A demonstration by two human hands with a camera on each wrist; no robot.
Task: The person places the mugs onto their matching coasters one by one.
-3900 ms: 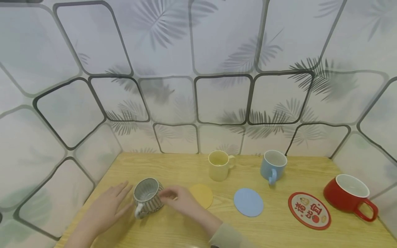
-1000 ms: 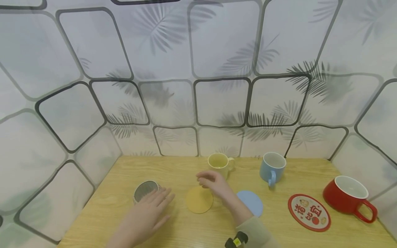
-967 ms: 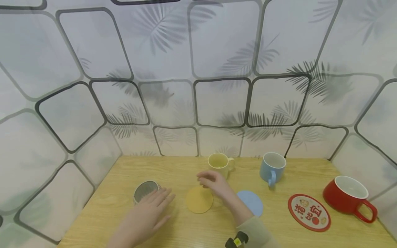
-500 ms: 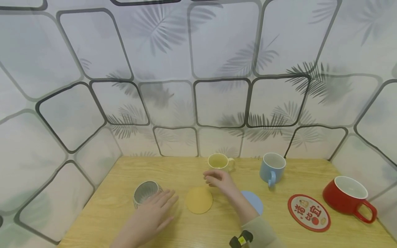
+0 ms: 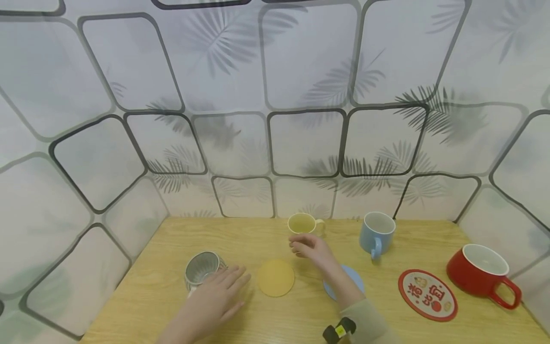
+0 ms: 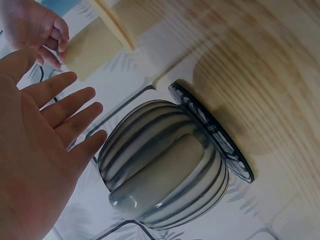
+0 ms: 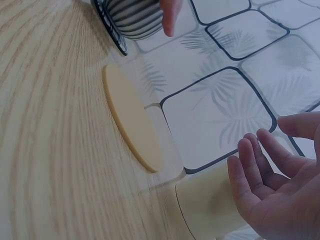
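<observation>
A grey striped mug (image 5: 202, 268) stands at the table's left, and the left wrist view shows it on a dark patterned coaster (image 6: 212, 130), handle towards the camera. My left hand (image 5: 215, 298) hovers in front of the mug with straight, spread fingers and partly covers it in the head view. Holding nothing, my right hand (image 5: 315, 253) has loosely bent fingers and overlaps the front of a pale yellow mug (image 5: 302, 223). In the right wrist view its fingertips are right beside that yellow mug's wall (image 7: 210, 200). A round yellow coaster (image 5: 276, 278) lies between the hands.
A blue mug (image 5: 377, 234) stands at the back right. The right forearm partly hides a blue coaster (image 5: 354, 279). Farther right are a red-rimmed coaster (image 5: 428, 295) with printed characters and a red mug (image 5: 477, 270). A patterned wall covering (image 5: 307, 143) rises behind the table (image 5: 240, 229).
My right hand has left the striped mug's side and moved right, past the yellow coaster to the yellow mug. My left hand has shifted from the striped mug's left to its front.
</observation>
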